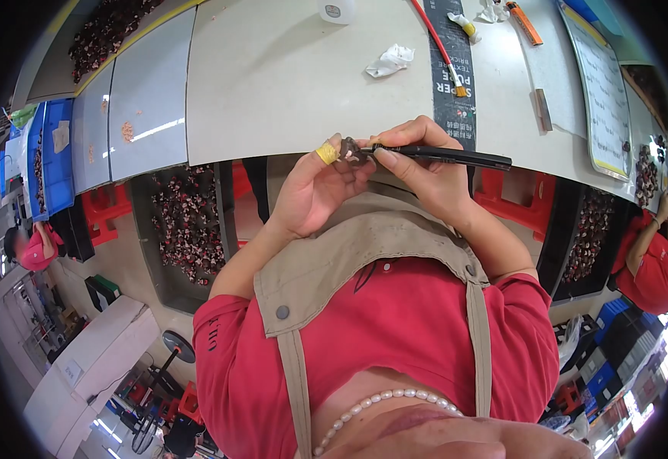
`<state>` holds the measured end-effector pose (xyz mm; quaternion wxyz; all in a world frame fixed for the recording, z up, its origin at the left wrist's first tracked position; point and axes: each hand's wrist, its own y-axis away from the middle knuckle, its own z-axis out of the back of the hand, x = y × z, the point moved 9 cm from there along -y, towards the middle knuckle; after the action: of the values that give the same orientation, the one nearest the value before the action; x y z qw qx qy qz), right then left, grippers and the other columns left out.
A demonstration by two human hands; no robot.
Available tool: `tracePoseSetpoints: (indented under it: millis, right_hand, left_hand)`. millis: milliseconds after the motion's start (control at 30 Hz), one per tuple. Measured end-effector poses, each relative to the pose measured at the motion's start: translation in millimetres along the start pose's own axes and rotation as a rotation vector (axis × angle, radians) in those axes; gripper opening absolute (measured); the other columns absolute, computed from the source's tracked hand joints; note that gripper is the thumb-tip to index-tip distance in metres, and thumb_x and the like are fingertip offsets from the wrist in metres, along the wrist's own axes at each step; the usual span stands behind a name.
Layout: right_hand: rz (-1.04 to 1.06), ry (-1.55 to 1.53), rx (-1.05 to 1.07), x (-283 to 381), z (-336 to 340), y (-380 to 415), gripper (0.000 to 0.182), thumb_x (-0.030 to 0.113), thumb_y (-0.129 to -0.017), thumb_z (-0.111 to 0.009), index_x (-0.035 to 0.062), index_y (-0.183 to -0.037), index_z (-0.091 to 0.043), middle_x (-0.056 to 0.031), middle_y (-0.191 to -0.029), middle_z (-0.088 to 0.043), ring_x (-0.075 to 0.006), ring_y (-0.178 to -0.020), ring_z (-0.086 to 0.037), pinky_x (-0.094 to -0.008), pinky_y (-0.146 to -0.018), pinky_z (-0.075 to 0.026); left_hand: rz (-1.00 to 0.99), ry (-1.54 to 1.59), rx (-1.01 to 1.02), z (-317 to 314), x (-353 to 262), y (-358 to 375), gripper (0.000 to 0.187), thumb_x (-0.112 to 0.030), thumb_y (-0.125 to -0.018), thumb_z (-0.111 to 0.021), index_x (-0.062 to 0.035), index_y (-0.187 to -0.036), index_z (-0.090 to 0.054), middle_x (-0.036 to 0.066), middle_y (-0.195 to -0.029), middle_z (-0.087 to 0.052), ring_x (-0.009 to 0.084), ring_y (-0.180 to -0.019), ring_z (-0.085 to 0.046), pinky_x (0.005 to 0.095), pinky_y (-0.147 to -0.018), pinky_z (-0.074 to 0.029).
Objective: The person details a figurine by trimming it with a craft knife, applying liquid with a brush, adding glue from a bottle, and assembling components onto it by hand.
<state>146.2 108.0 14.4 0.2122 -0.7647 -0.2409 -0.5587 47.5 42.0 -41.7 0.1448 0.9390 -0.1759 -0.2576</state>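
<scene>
My left hand (pixel 312 190), with yellow tape round a fingertip, is closed on a small dark brown piece (pixel 354 152) with paler spots. It is held up near the table's front edge, and its exact kind is too small to make out. A slim black pen-shaped tool (pixel 468 157) lies in my right hand (pixel 431 170), pinched between thumb and fingers. The tool's tip points left and meets or nearly touches the brown piece. Fingers partly cover both things.
On the white table (pixel 295 84) are crumpled tissue (pixel 390 61), a red-handled brush (pixel 442 50), an orange box cutter (pixel 524 23) and a metal strip (pixel 542 109). Bins of small dark pieces (pixel 188 226) (pixel 590 233) flank me. Other people (pixel 653 264) sit at both sides.
</scene>
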Motion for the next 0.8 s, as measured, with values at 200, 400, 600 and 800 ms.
tracePoseSetpoints:
  millis: [200, 400, 600, 800]
  right_hand:
    - [0.058, -0.073, -0.145, 3, 13, -2, 0.013, 0.000, -0.087, -0.057, -0.0022, -0.099, -0.051, -0.0131, -0.097, -0.062, -0.0156, -0.090, -0.062, -0.0275, -0.079, -0.051]
    - [0.139, -0.096, -0.126, 7, 13, -1, 0.015, 0.000, -0.087, -0.058, -0.0014, -0.100, -0.051, -0.0128, -0.100, -0.062, -0.0160, -0.096, -0.060, -0.0279, -0.086, -0.048]
    - [0.282, -0.015, -0.074, 16, 9, 4, 0.016, -0.004, -0.084, -0.059, 0.0001, -0.099, -0.052, -0.0126, -0.101, -0.062, -0.0193, -0.101, -0.060, -0.0336, -0.096, -0.043]
    - [0.329, 0.047, -0.023, 22, 1, 7, 0.020, -0.009, -0.082, -0.057, 0.0015, -0.098, -0.052, -0.0137, -0.101, -0.063, -0.0206, -0.103, -0.059, -0.0370, -0.099, -0.040]
  left_hand:
    - [-0.087, -0.086, 0.049, -18, -11, -1, 0.046, -0.024, -0.088, -0.058, -0.0004, -0.125, -0.045, 0.011, -0.116, -0.056, 0.0174, -0.103, -0.054, 0.0304, -0.089, -0.044]
    - [-0.155, -0.127, 0.042, -17, -16, -1, 0.061, -0.008, -0.079, -0.067, 0.0003, -0.132, -0.037, 0.012, -0.120, -0.053, 0.0181, -0.104, -0.054, 0.0281, -0.090, -0.045]
    - [-0.181, -0.179, 0.048, -23, -19, 1, 0.062, -0.003, -0.079, -0.067, -0.0010, -0.133, -0.036, 0.010, -0.119, -0.053, 0.0169, -0.104, -0.054, 0.0281, -0.091, -0.044]
    - [-0.252, -0.231, 0.054, -26, -23, 1, 0.057, 0.000, -0.080, -0.065, -0.0030, -0.131, -0.040, 0.010, -0.122, -0.051, 0.0153, -0.105, -0.053, 0.0277, -0.094, -0.041]
